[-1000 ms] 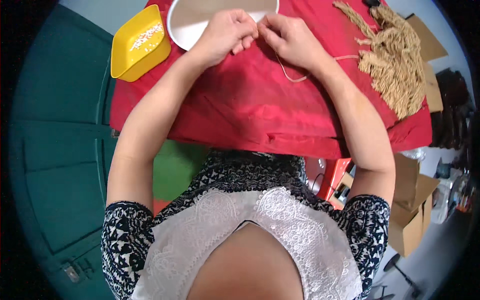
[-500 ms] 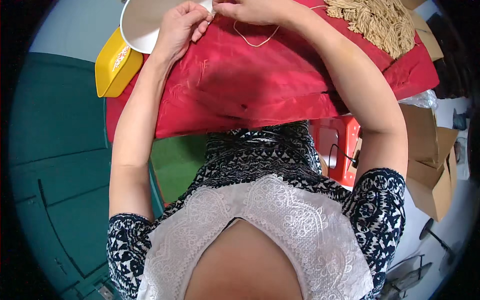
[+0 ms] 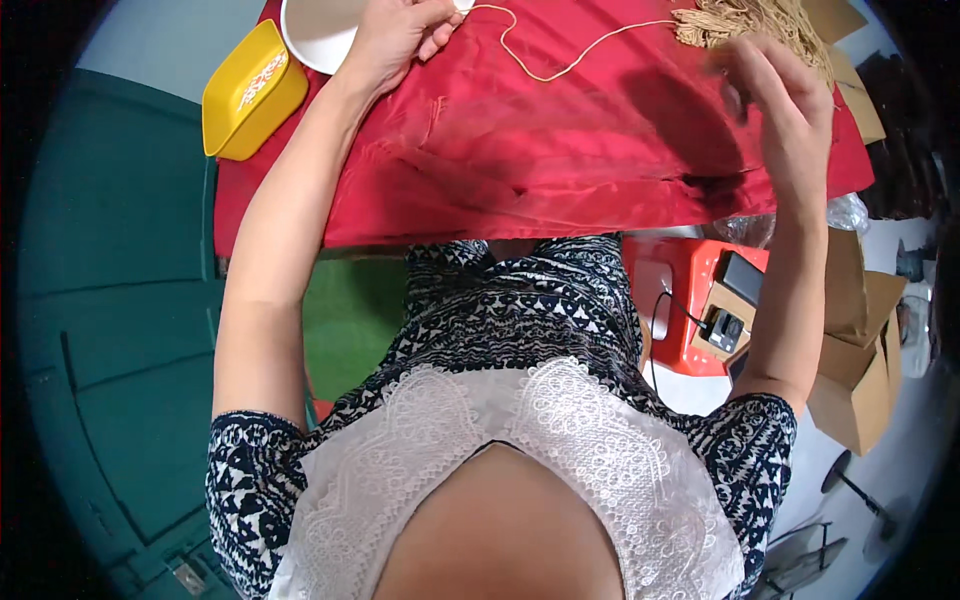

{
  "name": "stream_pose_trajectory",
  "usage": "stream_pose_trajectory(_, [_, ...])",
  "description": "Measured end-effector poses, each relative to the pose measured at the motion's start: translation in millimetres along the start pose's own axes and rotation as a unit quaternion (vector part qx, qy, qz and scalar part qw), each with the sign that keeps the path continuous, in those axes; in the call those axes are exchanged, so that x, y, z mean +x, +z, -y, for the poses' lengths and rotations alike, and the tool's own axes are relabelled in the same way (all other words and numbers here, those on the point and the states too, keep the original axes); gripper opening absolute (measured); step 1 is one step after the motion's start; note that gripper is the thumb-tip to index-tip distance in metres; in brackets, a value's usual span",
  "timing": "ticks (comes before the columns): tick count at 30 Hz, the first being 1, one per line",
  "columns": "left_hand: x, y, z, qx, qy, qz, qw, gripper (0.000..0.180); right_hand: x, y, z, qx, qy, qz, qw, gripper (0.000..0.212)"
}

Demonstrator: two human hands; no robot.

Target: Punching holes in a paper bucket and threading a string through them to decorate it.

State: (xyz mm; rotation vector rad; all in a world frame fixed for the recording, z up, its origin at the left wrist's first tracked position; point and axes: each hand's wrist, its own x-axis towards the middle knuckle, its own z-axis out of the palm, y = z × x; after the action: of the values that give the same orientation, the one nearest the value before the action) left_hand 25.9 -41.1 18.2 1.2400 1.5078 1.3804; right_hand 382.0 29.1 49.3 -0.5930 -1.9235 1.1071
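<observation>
My left hand (image 3: 400, 38) is at the top of the picture, beside the white bowl. Its thumb and fingers are pinched on the end of a thin tan cord (image 3: 548, 79). From there the cord runs in a loose wave over the red cloth to a bundle of tan cords (image 3: 745, 20) at the far right. My right hand (image 3: 785, 95) is raised over the cloth just in front of that bundle. Its fingers are bent and smeared by motion, so whether they hold anything cannot be made out.
A white bowl (image 3: 305, 45) stands at the far left. Next to it is a yellow tray (image 3: 235, 130) with small white pieces. Below the table's right side, a red stool (image 3: 683, 335) bears a small black device (image 3: 724, 328). Open cardboard boxes (image 3: 850, 400) lie at the right.
My right hand has left my left hand and swung right to the cord bundle. The cord between them now lies stretched further across the cloth. The left hand keeps its pinch.
</observation>
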Motion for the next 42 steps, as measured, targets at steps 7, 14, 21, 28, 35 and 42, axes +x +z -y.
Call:
stream_pose_trajectory(7, [-1.1, 0.3, -0.8, -0.011, 0.004, -0.005, 1.0, 0.009, -31.0, -13.0, 1.2, 0.063, 0.019, -0.122, 0.99, 0.024])
stream_pose_trajectory(14, [5.5, -11.5, 11.9, -0.099, 0.067, 0.099, 0.988, 0.009, -40.2, -39.4, -15.6, 0.129, -0.016, -0.15, 0.98, 0.024])
stream_pose_trajectory(21, [2.8, -3.8, 3.5, 0.009, -0.004, -0.003, 1.0, 0.009, -48.6, -49.1, -19.6, 0.137, 0.002, -0.156, 0.978, 0.027])
stream_pose_trajectory(28, [5.0, -4.1, 6.9, 0.019, 0.009, 0.0, 1.0, 0.009, -49.2, -47.3, -16.7, 0.133, 0.012, -0.17, 0.976, 0.026])
stream_pose_trajectory(35, [6.5, -6.0, 10.8, 0.031, 0.008, -0.008, 0.999, 0.009, -48.0, -33.6, -12.0, 0.111, 0.028, -0.221, 0.969, 0.025])
stream_pose_trajectory(42, [7.4, -6.4, 11.3, 0.027, 0.004, -0.007, 1.0, 0.009, -50.4, -46.2, -17.2, 0.127, 0.022, -0.168, 0.977, 0.026])
